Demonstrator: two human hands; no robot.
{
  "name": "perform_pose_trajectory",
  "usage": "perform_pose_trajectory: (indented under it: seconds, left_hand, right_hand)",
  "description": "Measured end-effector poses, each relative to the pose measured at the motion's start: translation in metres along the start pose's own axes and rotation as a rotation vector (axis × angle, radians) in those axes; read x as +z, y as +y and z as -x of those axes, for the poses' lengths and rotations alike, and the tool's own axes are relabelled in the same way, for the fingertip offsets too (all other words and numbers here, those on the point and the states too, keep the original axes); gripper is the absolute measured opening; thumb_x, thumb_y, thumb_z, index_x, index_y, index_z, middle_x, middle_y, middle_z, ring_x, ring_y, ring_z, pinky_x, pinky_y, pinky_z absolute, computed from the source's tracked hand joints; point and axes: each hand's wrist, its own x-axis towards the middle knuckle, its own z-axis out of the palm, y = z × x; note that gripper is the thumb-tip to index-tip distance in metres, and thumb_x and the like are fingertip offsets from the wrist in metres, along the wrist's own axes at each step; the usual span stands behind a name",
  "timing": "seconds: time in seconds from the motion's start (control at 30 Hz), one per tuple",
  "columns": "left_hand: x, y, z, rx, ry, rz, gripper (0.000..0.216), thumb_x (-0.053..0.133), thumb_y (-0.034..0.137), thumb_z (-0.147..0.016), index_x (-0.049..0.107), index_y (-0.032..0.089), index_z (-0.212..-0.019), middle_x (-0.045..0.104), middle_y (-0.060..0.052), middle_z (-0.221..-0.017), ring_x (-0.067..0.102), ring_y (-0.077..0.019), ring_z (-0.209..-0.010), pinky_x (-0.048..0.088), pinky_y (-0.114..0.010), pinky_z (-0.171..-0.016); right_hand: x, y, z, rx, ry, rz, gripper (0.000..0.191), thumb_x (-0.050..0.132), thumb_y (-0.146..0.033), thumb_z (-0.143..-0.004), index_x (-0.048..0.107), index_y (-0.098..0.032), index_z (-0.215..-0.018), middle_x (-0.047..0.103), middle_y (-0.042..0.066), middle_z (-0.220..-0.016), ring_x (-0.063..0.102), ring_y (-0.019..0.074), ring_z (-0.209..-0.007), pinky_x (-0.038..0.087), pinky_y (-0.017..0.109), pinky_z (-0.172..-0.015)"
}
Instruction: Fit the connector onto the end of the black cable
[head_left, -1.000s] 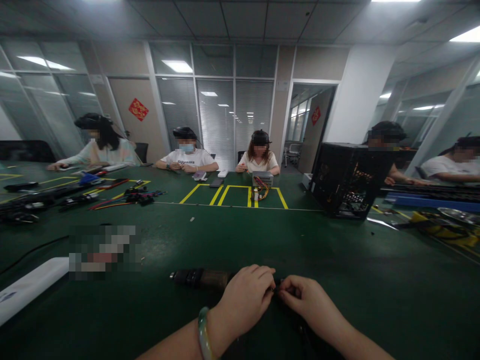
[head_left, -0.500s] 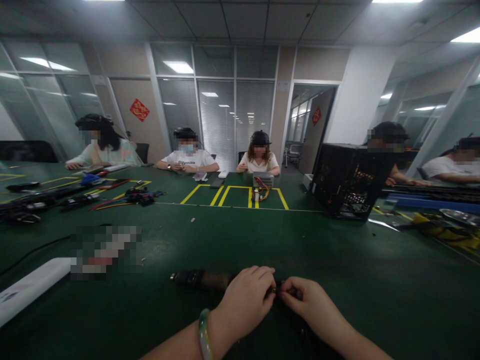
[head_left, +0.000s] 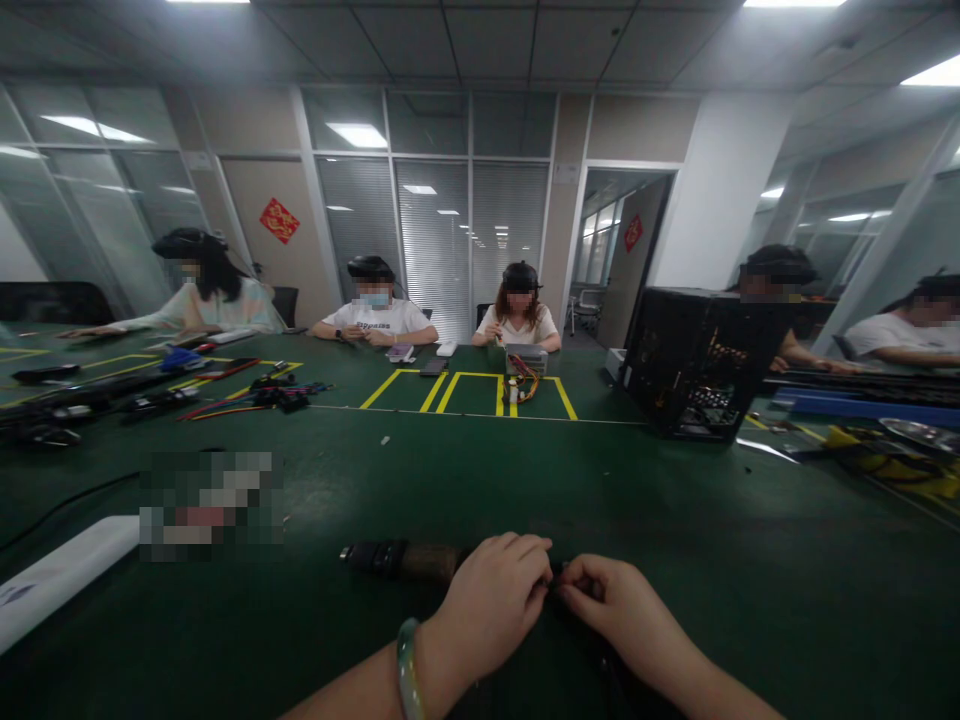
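Observation:
My left hand (head_left: 495, 600) and my right hand (head_left: 611, 605) meet at the near edge of the green table (head_left: 465, 470), fingertips pinched together on a small dark part (head_left: 559, 580) that I cannot make out. A dark oblong device (head_left: 397, 558) lies flat on the table, its right end hidden behind my left hand. A green bangle (head_left: 406, 665) rings my left wrist.
A black open computer case (head_left: 701, 362) stands at the right. Bundles of cables (head_left: 255, 393) lie at the left, a white flat object (head_left: 60, 572) near left, yellow tape outlines (head_left: 465, 390) mid-table. Several people sit along the far and right sides.
My hands stay pinched together in nearly the same spot. The person at far left has stretched an arm further left along the table.

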Motion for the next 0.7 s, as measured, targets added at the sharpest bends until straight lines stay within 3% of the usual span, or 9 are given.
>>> perform_pose_trajectory:
  seconds: [0.23,0.7]
  left_hand:
    - [0.0045,-0.0036,0.0012,-0.06,0.019,0.007,0.016,0.062,0.016,-0.082,0.056,0.02,-0.096,0.056,-0.004,-0.127,0.054,-0.0224,-0.112,0.044,-0.04,-0.096]
    - [0.0009,0.0002,0.0001,-0.014,0.009,0.008,0.008,0.062,0.017,-0.084,0.059,0.021,-0.09,0.06,-0.001,-0.121,0.055,-0.0211,-0.108,0.043,-0.04,-0.095]
  right_hand:
    - [-0.0004,0.0002,0.0,0.006,0.005,0.004,0.011,0.06,-0.024,-0.084,0.068,-0.019,-0.08,0.068,-0.001,-0.074,0.06,0.0155,-0.069,0.04,0.021,-0.06]
    - [0.0001,0.0021,0.0012,-0.016,-0.002,0.001,0.013,0.058,-0.025,-0.085,0.069,-0.019,-0.081,0.069,0.0,-0.077,0.063,0.0166,-0.072,0.041,0.022,-0.062]
